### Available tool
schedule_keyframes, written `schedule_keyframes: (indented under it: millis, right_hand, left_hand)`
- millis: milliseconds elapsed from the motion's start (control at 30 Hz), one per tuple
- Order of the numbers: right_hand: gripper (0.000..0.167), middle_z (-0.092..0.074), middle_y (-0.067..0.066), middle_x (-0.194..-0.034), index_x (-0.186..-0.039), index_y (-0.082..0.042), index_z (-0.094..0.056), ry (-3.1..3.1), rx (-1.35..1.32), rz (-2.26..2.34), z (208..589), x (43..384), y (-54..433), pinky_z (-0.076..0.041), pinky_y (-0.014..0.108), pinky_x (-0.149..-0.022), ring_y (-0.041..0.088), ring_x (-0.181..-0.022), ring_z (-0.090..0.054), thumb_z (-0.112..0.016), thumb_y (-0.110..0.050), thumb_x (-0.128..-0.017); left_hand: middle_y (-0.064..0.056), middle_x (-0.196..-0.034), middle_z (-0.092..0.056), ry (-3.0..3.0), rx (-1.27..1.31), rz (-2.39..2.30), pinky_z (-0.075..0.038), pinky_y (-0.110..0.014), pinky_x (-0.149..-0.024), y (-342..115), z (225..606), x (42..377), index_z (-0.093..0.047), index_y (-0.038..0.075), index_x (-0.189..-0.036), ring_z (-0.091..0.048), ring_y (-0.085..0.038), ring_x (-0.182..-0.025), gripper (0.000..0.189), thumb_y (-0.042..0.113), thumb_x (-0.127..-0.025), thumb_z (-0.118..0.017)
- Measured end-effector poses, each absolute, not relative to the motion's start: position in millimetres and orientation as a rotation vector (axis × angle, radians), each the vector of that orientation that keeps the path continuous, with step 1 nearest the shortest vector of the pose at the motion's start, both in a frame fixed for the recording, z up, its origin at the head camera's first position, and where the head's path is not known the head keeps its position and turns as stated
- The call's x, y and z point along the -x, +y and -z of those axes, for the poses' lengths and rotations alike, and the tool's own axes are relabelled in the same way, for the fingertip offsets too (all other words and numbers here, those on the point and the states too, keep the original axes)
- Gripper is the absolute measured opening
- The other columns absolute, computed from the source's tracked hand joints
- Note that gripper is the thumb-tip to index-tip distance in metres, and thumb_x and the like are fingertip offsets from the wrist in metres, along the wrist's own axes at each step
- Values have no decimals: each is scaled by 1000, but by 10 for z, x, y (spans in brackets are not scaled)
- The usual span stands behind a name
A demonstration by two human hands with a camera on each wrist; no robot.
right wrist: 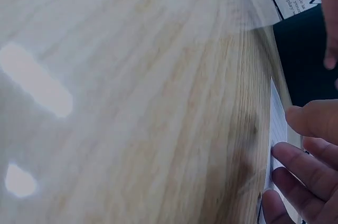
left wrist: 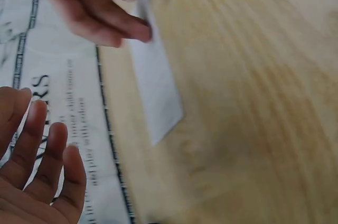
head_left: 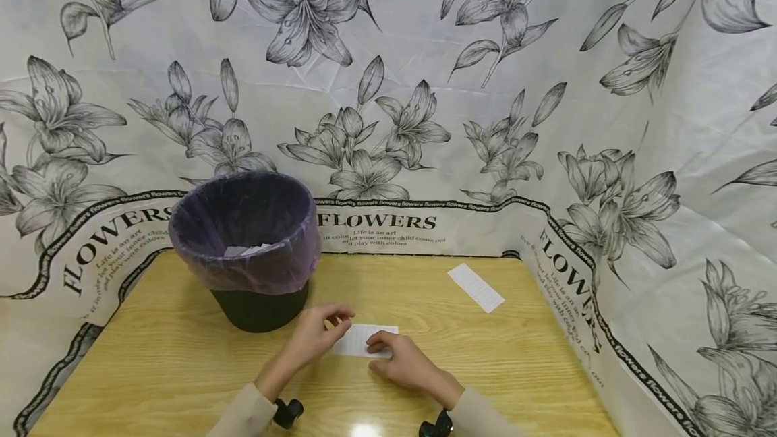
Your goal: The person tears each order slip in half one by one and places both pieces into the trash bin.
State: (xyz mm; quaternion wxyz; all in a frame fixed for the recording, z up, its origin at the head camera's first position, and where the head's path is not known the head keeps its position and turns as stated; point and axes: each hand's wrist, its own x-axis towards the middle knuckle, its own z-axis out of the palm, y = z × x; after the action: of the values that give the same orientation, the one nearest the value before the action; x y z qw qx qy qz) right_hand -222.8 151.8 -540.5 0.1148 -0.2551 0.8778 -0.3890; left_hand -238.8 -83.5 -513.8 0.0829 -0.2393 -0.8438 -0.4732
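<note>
A white slip of paper with faint printed lines lies on the wooden table between the two hands. Over its right end is the right hand, fingertips at the paper and thumb spread apart from the fingers. In the right wrist view those fingers reach onto the slip. The left hand hovers by the slip's left end, its fingers loosely bent and nothing in them. From the left wrist, the left hand shows apart from the paper.
Left of the hands stands a black bin with a purple liner and some paper pieces inside. Another printed slip lies at the table's back right. Flower-patterned cloth surrounds the table.
</note>
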Motion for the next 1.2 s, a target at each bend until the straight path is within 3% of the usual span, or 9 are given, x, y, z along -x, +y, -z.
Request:
schedule_keyframes:
  millis: [67,233,300,433,833,1033,1200]
  right_hand:
    - [33,-76,7,-112,-123,-4,-66,2564,746,1156,5407,2207,1498,-53,43,-102,26,-112,-70,-75,-13,-93]
    - [36,-77,6,-111,-125,-4,-65,2539,746,1180,5416,2153,1479,-55,37,-97,27,-113,-70,-76,-14,-93]
    - [36,-77,7,-112,-126,-3,-64,2529,752,1184,5423,2130,1478,-56,31,-90,28,-113,-70,-76,-15,-93]
    - [36,-77,8,-112,-127,-3,-64,2516,767,1189,5423,2104,1480,-53,21,-78,28,-112,-70,-75,-15,-94]
    - [32,-77,10,-109,-123,-2,-65,2492,744,1231,5379,2116,1447,-53,19,-71,18,-101,-71,-75,-11,-94]
    - [28,-76,8,-105,-122,-2,-66,2502,697,1281,5403,2213,1446,-56,27,-83,16,-100,-71,-72,-11,-96]
    - [27,-74,9,-106,-120,0,-68,2559,665,1325,5457,2317,1438,-56,28,-83,18,-98,-69,-72,-11,-96]
  left_hand:
    - [-8,-97,-76,-2547,674,1446,-56,-25,-72,-829,5255,2422,-77,4,-106,-70,-21,-86,13,3,-93,-74]
    - [-10,-111,-74,-2673,546,1436,-58,-41,-85,-812,5517,2452,-77,4,-109,-68,-29,-103,17,6,-92,-75]
    - [-10,-115,-73,-2717,524,1388,-55,-50,-92,-790,5582,2451,-77,6,-110,-66,-31,-109,18,8,-92,-75]
    - [-11,-115,-72,-2734,529,1307,-51,-54,-98,-736,5643,2471,-77,6,-110,-65,-33,-112,19,8,-91,-77]
    - [-11,-112,-72,-2808,403,1141,-48,-57,-95,-662,5675,2501,-77,7,-105,-64,-34,-109,21,10,-85,-81]
    - [-2,-95,-71,-2887,394,1055,-49,-52,-84,-636,5643,2518,-79,12,-96,-65,-25,-93,14,11,-83,-82]
    - [4,-87,-69,-2925,382,1034,-47,-50,-80,-607,5641,2531,-78,16,-88,-62,-20,-86,8,13,-83,-82]
